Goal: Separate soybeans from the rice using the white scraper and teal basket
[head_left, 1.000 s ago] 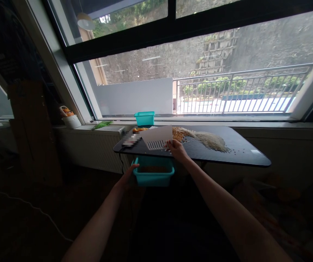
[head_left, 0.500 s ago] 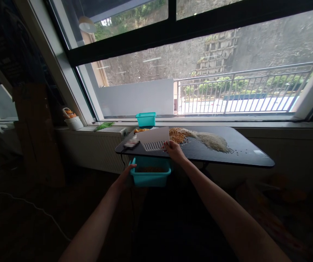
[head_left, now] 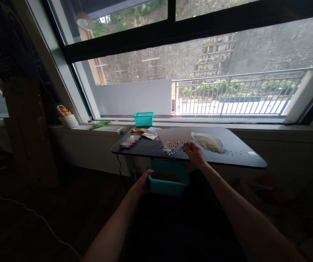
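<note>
1. The right hand (head_left: 195, 153) pinches the card (head_left: 176, 134) at its lower right corner, thumb and fingers closed on it; the fingertips sit by the last slots. The hand is above the front edge of the table (head_left: 244, 154).
2. The card is over the middle of the table, tilted, slots toward the front edge. Whether it touches the top, I cannot tell. Brown beans (head_left: 173, 144) show through the slots.
3. The left hand (head_left: 145, 179) grips the bin (head_left: 169, 187) at its left end, thumb over the rim; the other fingers are mostly hidden.
4. The bin is in front of the table and lower than its front edge, roughly under the card. Its dark inside holds a brown mass, too dim to make out.
5. The pale pile (head_left: 208, 141) is on the table, right of the card, with loose specks trailing toward the table's right end. Black tabletop stretches from those specks to the rounded right corner.
6. Pale crumbs (head_left: 167, 150) lie just below the slots, near the table's front edge.
7. White paper (head_left: 151, 133) is on the table left of the card, near its back edge.
8. Another bin (head_left: 143, 119) stands behind the table, by the window.
9. The radiator (head_left: 99, 149) is left of the table.
</note>
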Tool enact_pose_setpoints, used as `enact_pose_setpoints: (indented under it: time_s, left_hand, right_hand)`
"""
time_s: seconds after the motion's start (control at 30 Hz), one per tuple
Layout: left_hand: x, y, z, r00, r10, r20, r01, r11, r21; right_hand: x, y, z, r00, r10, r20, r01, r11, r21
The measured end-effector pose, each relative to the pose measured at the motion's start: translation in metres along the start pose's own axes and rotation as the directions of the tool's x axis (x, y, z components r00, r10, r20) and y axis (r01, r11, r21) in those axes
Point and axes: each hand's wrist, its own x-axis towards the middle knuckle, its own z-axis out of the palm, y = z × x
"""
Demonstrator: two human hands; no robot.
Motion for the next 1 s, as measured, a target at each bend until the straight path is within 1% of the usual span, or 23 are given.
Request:
enact_pose_setpoints:
  time_s: [0.2,0.37,0.47,0.7,0.83,0.9,1.0]
  left_hand:
    - [-0.002,-0.003,-0.003,0.999,0.019,-0.038,-0.018,1.0,0.01]
    - [-0.002,-0.004,-0.003,0.999,0.039,-0.005,-0.039,0.999,-0.022]
    - [-0.001,-0.004,-0.004,0.999,0.037,0.003,-0.037,0.999,-0.021]
    - [-0.005,-0.003,-0.001,0.999,0.031,-0.011,-0.031,1.0,-0.001]
    - [-0.004,-0.003,-0.002,0.999,0.019,-0.034,-0.018,1.0,0.016]
    - [-0.003,-0.003,-0.003,0.999,0.017,-0.038,-0.016,1.0,0.013]
    - [-0.001,-0.003,-0.004,1.0,0.018,-0.02,-0.018,1.0,0.004]
  right_hand:
    - [-0.005,0.001,0.006,1.0,-0.006,0.011,0.006,0.999,-0.035]
    - [-0.005,0.008,0.0,1.0,-0.005,-0.007,0.004,0.999,-0.041]
    - [-0.005,0.007,-0.002,1.0,-0.005,-0.005,0.005,1.0,-0.019]
    - [-0.015,-0.011,0.003,0.995,0.034,0.097,-0.045,0.993,0.108]
    - [-0.023,-0.015,0.0,0.989,0.059,0.136,-0.082,0.982,0.173]
    - [-0.026,-0.017,-0.004,0.984,0.066,0.163,-0.095,0.98,0.177]
    - [-0.026,-0.02,-0.01,0.977,0.083,0.198,-0.111,0.985,0.132]
